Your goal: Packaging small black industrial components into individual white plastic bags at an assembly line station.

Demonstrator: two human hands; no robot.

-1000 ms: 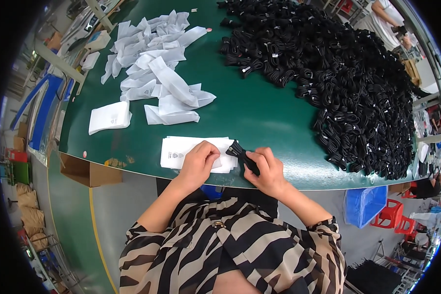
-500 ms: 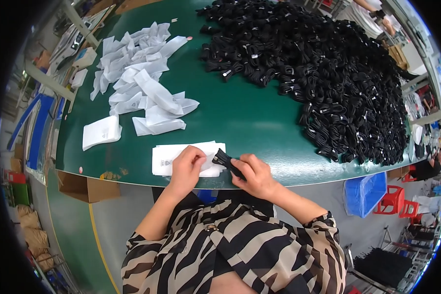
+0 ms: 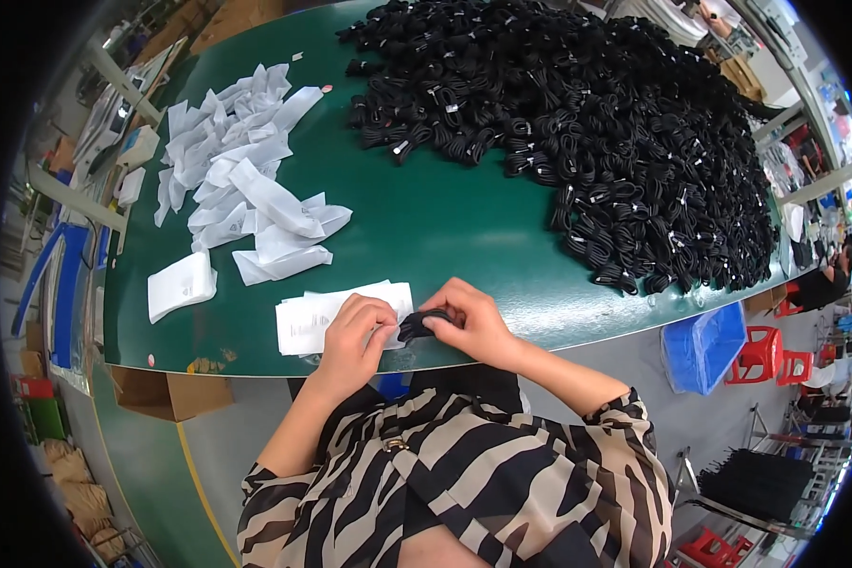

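Near the table's front edge, my right hand [image 3: 473, 324] is closed around a bundled black cable [image 3: 415, 328]. The cable's left end meets the fingertips of my left hand [image 3: 358, 336]. My left hand is pinched at the right edge of a stack of flat white bags [image 3: 298, 325], seemingly on the mouth of the top bag. Whether the cable end is inside that bag is hidden by my fingers. A second, smaller white stack [image 3: 180, 286] lies farther left.
A heap of bundled black cables [image 3: 577, 123] covers the far and right side of the green table [image 3: 426, 218]. Filled white bags [image 3: 256, 170] lie piled at the left. Below the table's edge are a cardboard box [image 3: 175, 393], a blue lined bin [image 3: 705, 346] and red stools [image 3: 757, 355].
My right hand has turned and brought the cable bundle left and lower, up against my left fingertips. The whole view has shifted slightly.
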